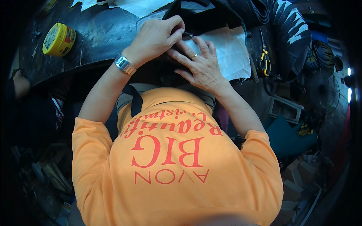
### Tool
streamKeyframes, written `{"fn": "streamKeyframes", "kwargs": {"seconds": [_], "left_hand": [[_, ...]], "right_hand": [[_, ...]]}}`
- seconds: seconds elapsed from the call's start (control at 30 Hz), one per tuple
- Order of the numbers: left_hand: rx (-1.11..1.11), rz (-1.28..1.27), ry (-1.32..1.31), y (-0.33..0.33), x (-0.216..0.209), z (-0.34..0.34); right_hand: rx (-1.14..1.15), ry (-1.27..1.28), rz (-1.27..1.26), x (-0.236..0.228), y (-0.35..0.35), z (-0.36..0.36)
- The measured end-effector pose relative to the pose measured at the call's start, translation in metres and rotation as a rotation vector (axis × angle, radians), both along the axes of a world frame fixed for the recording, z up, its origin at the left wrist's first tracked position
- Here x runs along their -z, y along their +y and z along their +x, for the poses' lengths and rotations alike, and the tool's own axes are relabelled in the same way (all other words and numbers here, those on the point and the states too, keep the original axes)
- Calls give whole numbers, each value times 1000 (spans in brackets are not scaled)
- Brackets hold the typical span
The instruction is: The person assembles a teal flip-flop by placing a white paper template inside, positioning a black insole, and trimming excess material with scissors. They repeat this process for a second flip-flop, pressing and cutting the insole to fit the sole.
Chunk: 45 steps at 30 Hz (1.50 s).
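My left hand [156,37], with a metal watch on its wrist, curls its fingers down onto the edge of a dark piece of material [211,15] on the worktable [98,41]. My right hand [201,66], wearing a ring, lies flat with spread fingers on the same dark piece, next to a white sheet [230,51]. The fingertips of both hands meet at the seam between the dark piece and the white sheet. Whether the left hand pinches anything is hidden by its fingers.
A yellow round tin [59,39] stands at the table's left. Yellow-handled pliers [264,60] lie at the right, beside a black-and-white striped item [292,26]. White paper [135,5] lies at the far edge. Cardboard boxes [298,177] and clutter fill the floor right and left.
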<state>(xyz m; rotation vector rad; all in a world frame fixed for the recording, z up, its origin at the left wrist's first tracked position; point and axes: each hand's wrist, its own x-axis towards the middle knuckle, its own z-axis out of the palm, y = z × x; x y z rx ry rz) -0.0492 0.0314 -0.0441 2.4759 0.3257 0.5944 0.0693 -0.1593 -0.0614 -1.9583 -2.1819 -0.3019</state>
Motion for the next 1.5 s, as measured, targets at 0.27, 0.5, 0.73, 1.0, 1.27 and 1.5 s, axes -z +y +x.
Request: {"fn": "streamKeyframes", "kwargs": {"seconds": [0.27, 0.5, 0.73, 1.0, 1.27, 1.5], "left_hand": [[286, 238, 85, -13, 18, -41], [238, 363, 133, -25, 24, -37], [205, 331, 65, -13, 18, -32], [241, 260, -185, 8, 9, -43], [11, -159, -294, 63, -38, 51], [174, 32, 343, 85, -22, 96]], "right_hand": [[-109, 626, 270, -19, -19, 21], [440, 299, 553, -43, -6, 83], [739, 1453, 182, -34, -2, 103], [611, 673, 266, -22, -22, 78], [871, -57, -87, -20, -85, 117], [667, 436, 271, -14, -89, 128]]}}
